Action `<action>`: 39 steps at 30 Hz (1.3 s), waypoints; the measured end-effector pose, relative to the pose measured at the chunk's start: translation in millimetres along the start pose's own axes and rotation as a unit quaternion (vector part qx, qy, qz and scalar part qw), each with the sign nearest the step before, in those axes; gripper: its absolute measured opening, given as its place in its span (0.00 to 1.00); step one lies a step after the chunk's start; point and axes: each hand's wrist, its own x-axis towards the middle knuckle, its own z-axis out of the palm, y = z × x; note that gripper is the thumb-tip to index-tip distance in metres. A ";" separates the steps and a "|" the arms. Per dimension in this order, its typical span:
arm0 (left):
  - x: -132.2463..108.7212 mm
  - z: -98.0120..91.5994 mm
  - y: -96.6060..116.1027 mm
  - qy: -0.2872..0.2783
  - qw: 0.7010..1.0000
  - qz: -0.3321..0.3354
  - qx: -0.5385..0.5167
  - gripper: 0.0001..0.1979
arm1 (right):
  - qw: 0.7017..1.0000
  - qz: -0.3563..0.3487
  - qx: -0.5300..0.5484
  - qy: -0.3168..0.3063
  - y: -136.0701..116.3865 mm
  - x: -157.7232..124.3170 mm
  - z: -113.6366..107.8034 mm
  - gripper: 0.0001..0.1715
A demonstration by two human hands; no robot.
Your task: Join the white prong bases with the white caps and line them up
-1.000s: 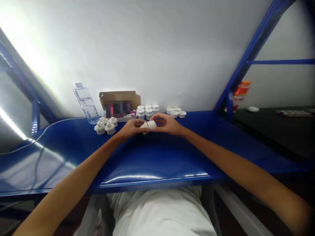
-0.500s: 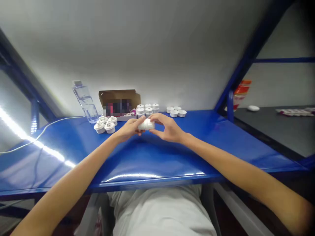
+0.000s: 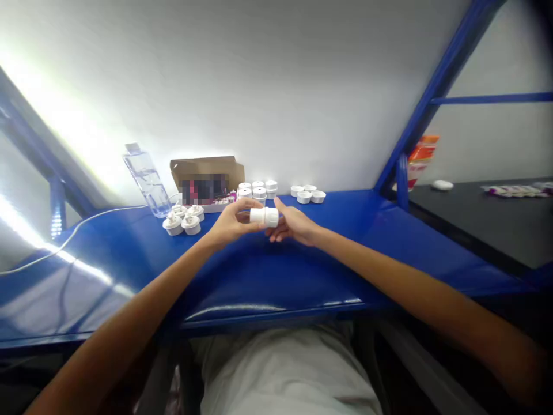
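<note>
Blue tabletop (image 3: 302, 276) carries a cardboard box (image 3: 206, 173), a water bottle (image 3: 147, 178) and clustered white plastic caps (image 3: 184, 219). Left hand (image 3: 231, 222) pinches a white two-piece cylinder (image 3: 264, 216) above mid-tabletop (halves appear mated). Right hand (image 3: 296, 225) lies open-fingered just beside it, gripping nothing.

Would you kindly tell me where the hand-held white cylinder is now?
Head view, centre: the white cylinder is gripped by the left hand above the blue table, right hand open beside it, just before the stacked white caps.
</note>
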 end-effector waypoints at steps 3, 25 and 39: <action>1.2 1.9 -1.8 0.036 0.999 -0.029 -0.011 0.23 | 0.994 -0.109 0.008 0.012 3.1 2.7 -2.4 0.22; 0.2 2.5 -8.8 0.034 0.994 0.046 0.088 0.27 | 0.998 -0.030 -0.045 0.022 12.5 8.8 -3.8 0.26; -10.0 15.2 -3.9 -0.006 0.906 0.159 0.393 0.08 | 0.986 -0.117 -0.108 0.053 16.2 4.6 4.4 0.37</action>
